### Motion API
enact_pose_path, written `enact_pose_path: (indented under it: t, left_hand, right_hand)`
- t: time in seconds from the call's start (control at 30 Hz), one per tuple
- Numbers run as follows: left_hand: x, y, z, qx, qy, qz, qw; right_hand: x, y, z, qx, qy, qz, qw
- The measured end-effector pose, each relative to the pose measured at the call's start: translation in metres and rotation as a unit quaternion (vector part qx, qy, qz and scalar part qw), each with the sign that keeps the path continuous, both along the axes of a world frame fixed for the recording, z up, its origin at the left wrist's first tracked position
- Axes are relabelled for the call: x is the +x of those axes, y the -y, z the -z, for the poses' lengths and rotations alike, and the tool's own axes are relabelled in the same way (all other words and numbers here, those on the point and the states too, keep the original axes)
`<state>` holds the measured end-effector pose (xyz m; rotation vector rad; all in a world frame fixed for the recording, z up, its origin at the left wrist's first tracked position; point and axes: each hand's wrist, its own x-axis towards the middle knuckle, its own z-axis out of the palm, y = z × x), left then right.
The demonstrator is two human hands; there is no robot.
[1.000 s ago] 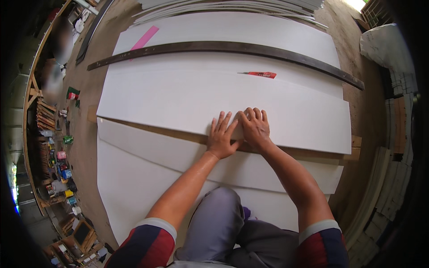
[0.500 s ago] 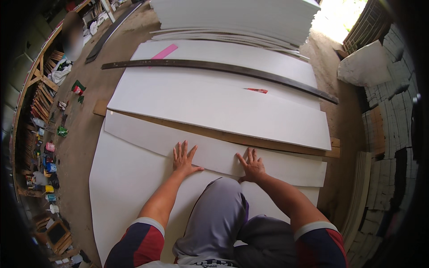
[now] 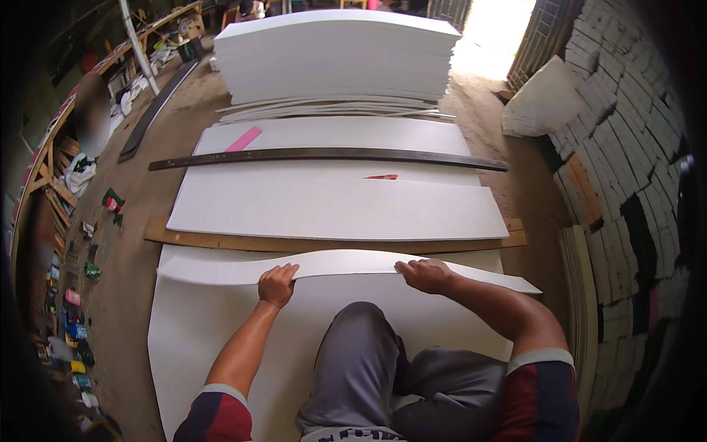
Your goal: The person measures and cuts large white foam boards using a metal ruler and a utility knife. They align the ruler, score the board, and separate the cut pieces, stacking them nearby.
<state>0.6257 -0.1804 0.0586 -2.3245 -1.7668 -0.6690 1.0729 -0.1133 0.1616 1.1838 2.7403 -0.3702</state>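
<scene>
A long, narrow white foam strip point(image 3: 346, 263) bows upward at its middle, its two ends drooping to the sides. My left hand point(image 3: 278, 286) grips its near edge left of centre, fingers curled over the top. Right of centre, my right hand point(image 3: 425, 275) is closed on the same edge. Beneath the strip lies a large white sheet point(image 3: 213, 331), on which I kneel. Just beyond are a brown wooden board point(image 3: 250, 241) and another white sheet point(image 3: 331, 210).
A dark straight bar point(image 3: 324, 155) crosses the farther sheets, near a pink strip point(image 3: 244, 139) and a small red cutter-like item point(image 3: 381, 177). A tall stack of white sheets point(image 3: 339, 59) stands behind. Grey-white blocks point(image 3: 626, 206) line the right; cluttered shelving point(image 3: 55, 177) runs along the left.
Both hands lay flat with fingers spread on the strip; now they grip its near edge. The strip's middle has risen and bent. My view has tilted up.
</scene>
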Motion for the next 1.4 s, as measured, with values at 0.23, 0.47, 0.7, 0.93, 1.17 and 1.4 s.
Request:
enact_pose_path:
  t: [0.23, 0.47, 0.7, 0.93, 1.17, 1.4]
  left_hand:
    - [0.089, -0.03, -0.148, 0.043, 0.025, 0.135, 0.99]
    - [0.167, -0.037, -0.217, 0.098, 0.063, 0.223, 0.968]
    - [0.287, -0.025, -0.274, 0.087, 0.08, 0.331, 0.936]
    - [0.441, -0.026, -0.276, 0.104, 0.039, 0.406, 0.907]
    - [0.635, -0.02, -0.296, 0.17, 0.078, 0.522, 0.832]
    - [0.824, -0.034, -0.232, 0.228, -0.086, 0.454, 0.857]
  right_hand:
    - [0.1, 0.069, -0.104, 0.208, 0.012, 0.11, 0.972]
    - [0.186, 0.19, -0.212, 0.406, 0.064, 0.234, 0.881]
    - [0.244, 0.28, -0.267, 0.485, 0.034, 0.357, 0.798]
    - [0.36, 0.353, -0.25, 0.53, 0.085, 0.431, 0.725]
    - [0.487, 0.452, -0.227, 0.535, 0.141, 0.507, 0.661]
    - [0.631, 0.527, -0.171, 0.508, 0.211, 0.561, 0.619]
